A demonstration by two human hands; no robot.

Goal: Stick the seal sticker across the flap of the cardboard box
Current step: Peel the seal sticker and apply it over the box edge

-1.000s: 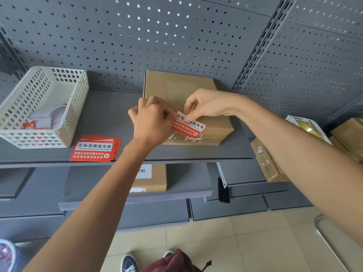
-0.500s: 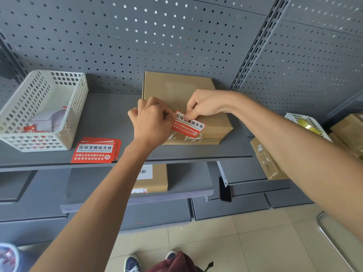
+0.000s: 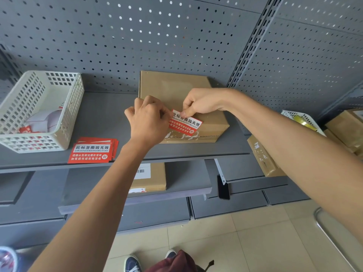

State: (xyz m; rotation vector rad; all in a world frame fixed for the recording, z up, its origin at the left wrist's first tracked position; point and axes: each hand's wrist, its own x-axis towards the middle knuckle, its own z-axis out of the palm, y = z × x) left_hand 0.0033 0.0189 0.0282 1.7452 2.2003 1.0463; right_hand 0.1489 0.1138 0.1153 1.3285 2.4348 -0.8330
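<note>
A flat brown cardboard box (image 3: 174, 89) lies on the grey shelf (image 3: 106, 114), its back against the pegboard. A red and white seal sticker (image 3: 186, 123) hangs tilted over the box's front top edge, above torn tape marks on the front face. My left hand (image 3: 147, 122) pinches the sticker's left end with fingers curled. My right hand (image 3: 200, 103) pinches its upper edge from behind, thumb on the white band. Whether the sticker touches the cardboard cannot be told.
A stack of the same red stickers (image 3: 92, 151) lies on the shelf's front left. Beside it stands a white perforated basket (image 3: 37, 112) with paper scraps. More cardboard boxes (image 3: 149, 177) sit on lower shelves and at the right (image 3: 261, 158). Tiled floor lies below.
Both hands and the sticker stay at the box's front edge, barely shifted. The sticker's tilt looks about the same.
</note>
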